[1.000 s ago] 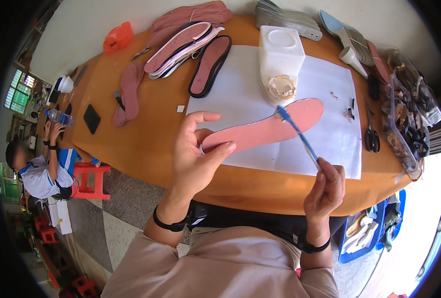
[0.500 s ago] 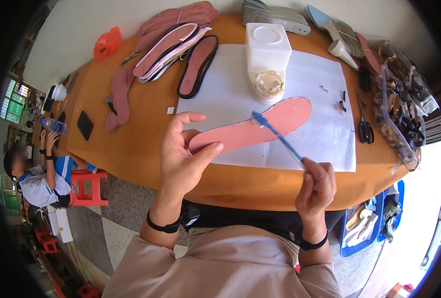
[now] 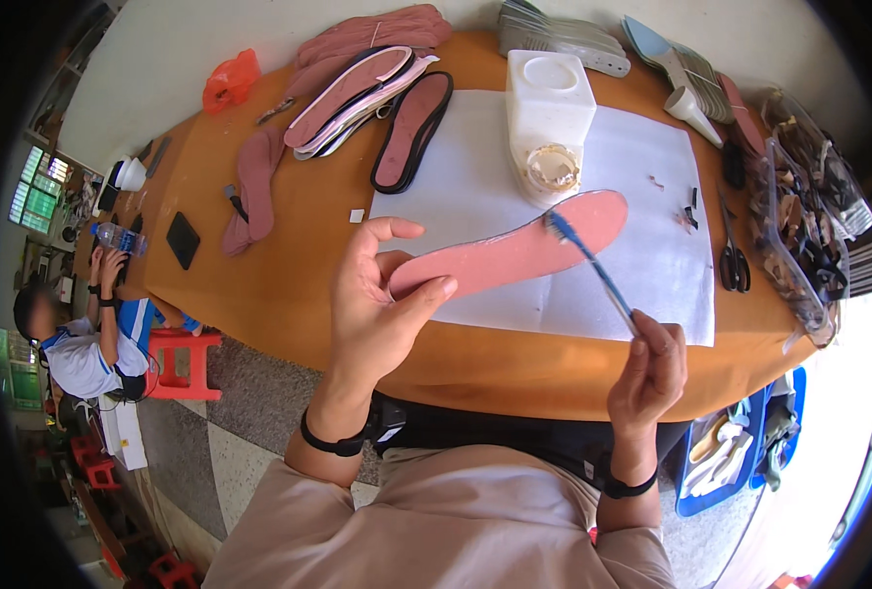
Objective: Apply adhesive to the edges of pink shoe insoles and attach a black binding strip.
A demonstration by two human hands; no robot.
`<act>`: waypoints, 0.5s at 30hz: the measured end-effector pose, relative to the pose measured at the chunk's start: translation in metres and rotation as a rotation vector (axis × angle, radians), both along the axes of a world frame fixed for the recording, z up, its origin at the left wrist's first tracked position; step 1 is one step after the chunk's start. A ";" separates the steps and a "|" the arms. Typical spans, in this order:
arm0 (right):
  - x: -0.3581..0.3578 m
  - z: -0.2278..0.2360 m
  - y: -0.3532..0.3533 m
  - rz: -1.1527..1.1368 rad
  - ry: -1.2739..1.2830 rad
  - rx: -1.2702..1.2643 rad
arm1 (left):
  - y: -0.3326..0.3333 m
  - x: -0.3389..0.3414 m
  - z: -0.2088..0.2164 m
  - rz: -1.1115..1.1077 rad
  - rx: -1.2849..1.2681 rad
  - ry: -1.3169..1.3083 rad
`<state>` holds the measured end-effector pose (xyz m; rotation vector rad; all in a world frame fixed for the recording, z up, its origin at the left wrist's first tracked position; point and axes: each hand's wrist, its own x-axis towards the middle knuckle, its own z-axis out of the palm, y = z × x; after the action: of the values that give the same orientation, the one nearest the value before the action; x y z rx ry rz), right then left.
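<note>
My left hand (image 3: pixel 375 304) grips one end of a pink shoe insole (image 3: pixel 495 257), thumb on top, and holds it raised over the table. Between the fingers of my right hand (image 3: pixel 652 371) is the handle of a blue toothbrush (image 3: pixel 598 270). Its bristles lie against the upper face of the insole, towards the wide far end. Just beyond the insole stands a white plastic container (image 3: pixel 550 113), its round opening crusted with a yellowish residue. A black-edged pink insole (image 3: pixel 414 133) lies on the table left of the container.
White sheet (image 3: pixel 475 108) covers part of the orange tablecloth (image 3: pixel 289 275). Layered soles (image 3: pixel 343 103) and bundled pink insoles (image 3: pixel 367 34) lie at the back left. Scissors (image 3: pixel 734 255) and a clear bin of scraps (image 3: pixel 794 231) are at the right. Another person (image 3: pixel 87 344) sits at far left.
The toothbrush has shifted along the insole towards its far right end, and my right hand has moved slightly right. The whole view has also shifted a little.
</note>
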<state>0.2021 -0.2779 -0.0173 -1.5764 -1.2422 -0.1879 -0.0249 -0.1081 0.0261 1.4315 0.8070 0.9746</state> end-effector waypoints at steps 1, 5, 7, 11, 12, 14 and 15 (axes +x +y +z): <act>0.003 0.000 -0.003 -0.021 0.029 0.023 | 0.002 -0.002 0.001 -0.001 0.010 0.013; 0.011 -0.005 -0.017 -0.054 0.092 0.070 | 0.013 -0.007 0.008 0.073 0.036 -0.028; 0.015 -0.008 -0.022 -0.075 0.164 0.092 | 0.021 -0.011 0.016 0.091 0.093 -0.053; 0.022 -0.015 -0.029 -0.104 0.325 0.108 | 0.045 -0.017 0.037 0.138 0.271 -0.051; 0.023 -0.016 -0.031 -0.101 0.327 0.102 | 0.051 -0.017 0.041 0.140 0.365 -0.033; 0.023 -0.019 -0.033 -0.109 0.365 0.089 | 0.059 -0.012 0.046 0.135 0.371 -0.018; 0.022 -0.020 -0.032 -0.104 0.352 0.085 | 0.062 -0.008 0.046 0.112 0.379 -0.031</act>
<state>0.2244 -0.3102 -0.0376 -1.5242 -0.8695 -0.0259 -0.0326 -0.0461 0.0720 1.7017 0.7095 1.2824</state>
